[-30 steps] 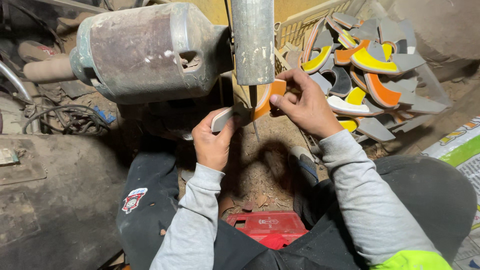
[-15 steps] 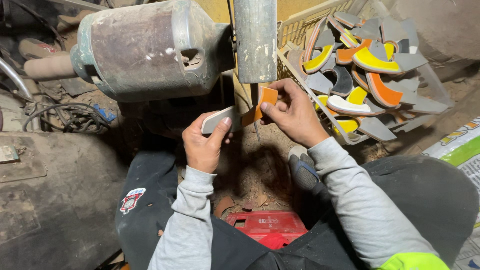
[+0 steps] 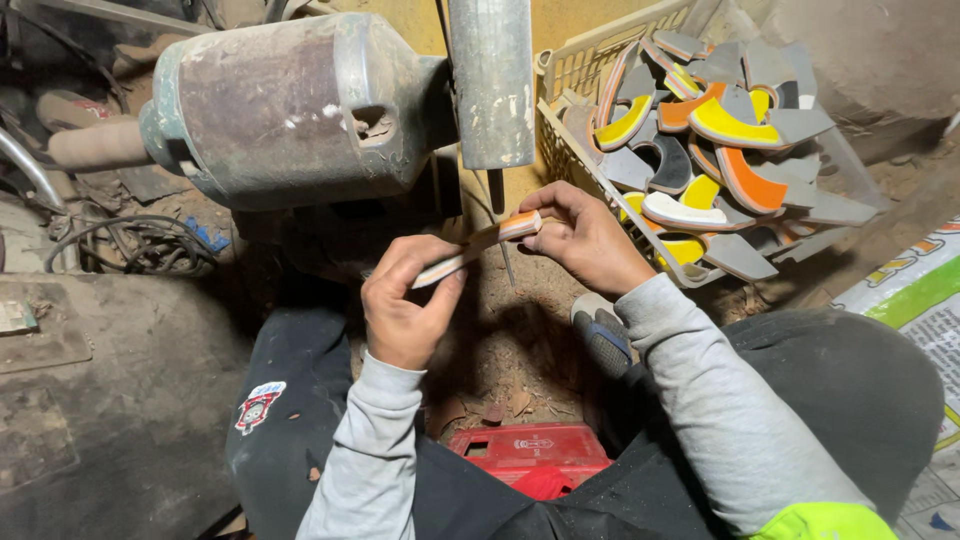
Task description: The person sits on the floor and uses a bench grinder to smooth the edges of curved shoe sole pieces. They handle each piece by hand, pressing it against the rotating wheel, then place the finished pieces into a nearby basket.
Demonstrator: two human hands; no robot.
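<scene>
Both my hands hold one thin curved piece (image 3: pixel 478 245), orange and white along its edge, seen edge-on. My left hand (image 3: pixel 405 300) grips its lower left end, while my right hand (image 3: pixel 585 240) pinches its upper right end. The piece sits just below a grey metal cylinder (image 3: pixel 490 80) that hangs from a dusty motor housing (image 3: pixel 285 105). A thin metal rod (image 3: pixel 505 250) runs down behind the piece.
A pale plastic crate (image 3: pixel 585 60) at the upper right holds several curved sole-like pieces in grey, yellow and orange (image 3: pixel 725 130). A red plastic block (image 3: pixel 530 450) lies between my knees. Cables (image 3: pixel 130 245) lie at the left. Printed paper (image 3: pixel 920 300) lies at the right.
The piece has turned from face-on to edge-on and now lies flatter between my hands. Both hands have shifted slightly lower, under the cylinder.
</scene>
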